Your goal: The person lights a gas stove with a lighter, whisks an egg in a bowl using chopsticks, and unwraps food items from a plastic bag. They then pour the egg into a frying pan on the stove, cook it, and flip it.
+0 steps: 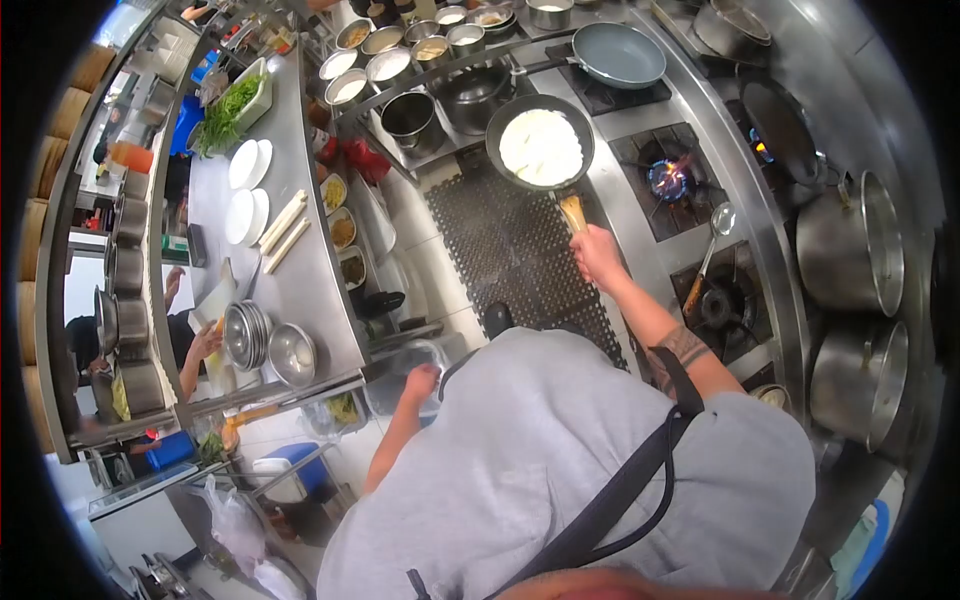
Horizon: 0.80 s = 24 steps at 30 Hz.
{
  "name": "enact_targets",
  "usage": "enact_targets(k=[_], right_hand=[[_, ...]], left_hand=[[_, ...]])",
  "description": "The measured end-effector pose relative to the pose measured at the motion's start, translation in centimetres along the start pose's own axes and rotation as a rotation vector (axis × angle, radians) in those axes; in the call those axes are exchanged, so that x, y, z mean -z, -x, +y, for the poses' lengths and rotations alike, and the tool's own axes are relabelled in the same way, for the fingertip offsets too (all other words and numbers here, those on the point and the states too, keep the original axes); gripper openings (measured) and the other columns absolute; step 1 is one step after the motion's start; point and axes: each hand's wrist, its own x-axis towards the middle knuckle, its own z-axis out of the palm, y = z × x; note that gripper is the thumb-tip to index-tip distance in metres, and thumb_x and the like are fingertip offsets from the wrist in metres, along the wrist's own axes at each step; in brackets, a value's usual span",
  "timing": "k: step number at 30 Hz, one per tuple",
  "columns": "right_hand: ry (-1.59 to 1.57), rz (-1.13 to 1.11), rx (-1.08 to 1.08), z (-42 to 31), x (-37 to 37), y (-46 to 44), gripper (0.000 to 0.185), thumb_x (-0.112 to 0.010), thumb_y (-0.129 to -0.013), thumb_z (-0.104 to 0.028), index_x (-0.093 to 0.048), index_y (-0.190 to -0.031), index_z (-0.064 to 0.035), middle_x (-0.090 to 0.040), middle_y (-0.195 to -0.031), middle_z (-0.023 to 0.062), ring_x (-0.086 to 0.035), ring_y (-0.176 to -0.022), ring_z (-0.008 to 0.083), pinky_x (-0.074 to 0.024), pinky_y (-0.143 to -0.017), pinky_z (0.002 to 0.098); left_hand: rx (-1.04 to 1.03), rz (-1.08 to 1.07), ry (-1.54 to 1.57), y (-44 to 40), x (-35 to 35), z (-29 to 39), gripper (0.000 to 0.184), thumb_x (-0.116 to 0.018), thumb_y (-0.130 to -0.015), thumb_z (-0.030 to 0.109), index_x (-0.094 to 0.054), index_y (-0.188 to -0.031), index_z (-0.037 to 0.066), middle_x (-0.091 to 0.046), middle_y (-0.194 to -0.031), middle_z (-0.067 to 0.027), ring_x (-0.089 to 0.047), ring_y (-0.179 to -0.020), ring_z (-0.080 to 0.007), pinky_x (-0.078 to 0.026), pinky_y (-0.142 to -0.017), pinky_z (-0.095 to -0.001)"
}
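My right hand (pixel 598 256) is wrapped round the wooden handle (pixel 572 212) of a dark frying pan (pixel 494 128). The pan hangs over the gap in front of the stove, tilted a little, with a white, flat layer of food (pixel 541 147) in it. To the right of the pan a burner (pixel 668 180) shows a lit flame with nothing on it. My left hand (pixel 423 383) is low at my left side, near a clear plastic container (pixel 385 375), its fingers closed; whether they hold anything is too small to tell.
A grey-blue pan (pixel 620 54) rests on the back burner. A ladle (pixel 708 250) lies near the front burner. Large pots (pixel 850 245) stand at the right. White plates (pixel 247 216), metal bowls (pixel 292 354) and a co-worker's hand (pixel 207 340) are at the left counter (pixel 325 300).
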Motion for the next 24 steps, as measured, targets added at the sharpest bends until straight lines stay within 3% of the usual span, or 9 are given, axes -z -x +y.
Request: enact_targets(k=[5, 7, 9, 11, 13, 15, 17, 19, 24], right_hand=[[0.145, 0.076, 0.114, -1.5, -1.2, -5.1, 0.018, -0.056, -0.082, -0.019, -0.055, -0.079, -0.0012, -0.049, -0.054, 0.0052, -0.045, -0.035, 0.0175, -0.0349, -0.032, 0.0353], [0.177, 0.093, 0.146, -2.6, -2.0, -1.5, 0.022, -0.057, -0.083, -0.021, -0.056, -0.081, 0.0005, -0.051, -0.055, 0.0065, -0.048, -0.037, 0.0197, -0.0373, -0.034, 0.0373], [0.327, 0.125, 0.014, -2.7, -1.0, 0.5, 0.023, -0.056, -0.084, -0.022, -0.057, -0.080, 0.0007, -0.051, -0.054, 0.0070, -0.049, -0.038, 0.0204, -0.0396, -0.036, 0.0373], [0.331, 0.113, 0.111, -2.2, -0.6, -1.0, 0.023, -0.055, -0.084, -0.022, -0.057, -0.078, 0.0000, -0.052, -0.054, 0.0065, -0.049, -0.037, 0.0199, -0.0386, -0.036, 0.0370], [0.154, 0.084, 0.105, -3.1, -1.6, -1.8, 0.011, -0.054, -0.085, -0.017, -0.052, -0.080, -0.0073, -0.042, -0.054, -0.0023, -0.036, -0.035, 0.0111, -0.0300, -0.031, 0.0307], [0.106, 0.051, 0.090, -2.8, -1.1, 0.0, 0.011, -0.054, -0.086, -0.016, -0.051, -0.079, -0.0073, -0.042, -0.054, -0.0024, -0.036, -0.036, 0.0107, -0.0300, -0.031, 0.0303], [0.023, 0.013, 0.005, -1.1, 0.3, 2.6, 0.012, -0.054, -0.086, -0.016, -0.050, -0.079, -0.0074, -0.042, -0.055, -0.0026, -0.037, -0.037, 0.0098, -0.0301, -0.032, 0.0294], [0.036, 0.011, 0.141, -0.3, 0.2, 1.0, 0.012, -0.053, -0.087, -0.014, -0.048, -0.078, -0.0077, -0.041, -0.055, -0.0022, -0.036, -0.037, 0.0095, -0.0297, -0.032, 0.0288], [-0.081, -0.033, 0.055, -1.3, 0.7, 3.5, 0.013, -0.053, -0.087, -0.015, -0.050, -0.078, -0.0068, -0.042, -0.054, -0.0012, -0.037, -0.035, 0.0100, -0.0301, -0.031, 0.0292]], left_hand=[[0.160, -0.021, 0.175, 0.1, 1.1, 2.7, 0.026, -0.064, -0.089, 0.023, -0.068, -0.097, -0.002, -0.070, -0.084, -0.0133, -0.066, -0.071, -0.0217, -0.052, -0.067, -0.0348], [0.009, -0.064, -0.246, 0.3, 2.2, 4.2, 0.025, -0.063, -0.090, 0.022, -0.068, -0.098, -0.001, -0.071, -0.084, -0.0130, -0.066, -0.071, -0.0202, -0.051, -0.063, -0.0330], [0.014, -0.026, -0.214, 0.3, 2.0, 5.3, 0.025, -0.063, -0.089, 0.023, -0.068, -0.098, 0.000, -0.070, -0.081, -0.0129, -0.066, -0.071, -0.0208, -0.052, -0.064, -0.0347], [0.152, -0.046, 0.203, -0.1, 1.3, 3.7, 0.027, -0.061, -0.089, 0.025, -0.068, -0.095, 0.000, -0.070, -0.082, -0.0134, -0.068, -0.074, -0.0235, -0.053, -0.070, -0.0389], [0.072, -0.081, 0.074, 0.0, 1.1, 3.4, 0.027, -0.060, -0.089, 0.024, -0.069, -0.098, 0.000, -0.071, -0.083, -0.0118, -0.069, -0.076, -0.0221, -0.054, -0.069, -0.0394], [-0.121, -0.049, -0.409, 0.0, 1.0, 3.2, 0.027, -0.059, -0.089, 0.023, -0.071, -0.099, 0.001, -0.072, -0.086, -0.0122, -0.070, -0.077, -0.0218, -0.055, -0.068, -0.0367], [-0.217, -0.043, -0.409, 0.4, 0.5, 3.6, 0.031, -0.060, -0.088, 0.028, -0.073, -0.098, 0.002, -0.073, -0.091, -0.0152, -0.070, -0.083, -0.0257, -0.054, -0.074, -0.0369], [0.211, -0.038, 0.020, 1.8, -0.5, 4.5, 0.032, -0.060, -0.087, 0.030, -0.074, -0.095, 0.003, -0.072, -0.095, -0.0179, -0.069, -0.091, -0.0309, -0.052, -0.084, -0.0389], [-0.154, -0.058, -0.393, 2.2, -1.0, 3.4, 0.029, -0.055, -0.090, 0.026, -0.074, -0.096, 0.005, -0.072, -0.095, -0.0156, -0.070, -0.088, -0.0300, -0.054, -0.079, -0.0398]])
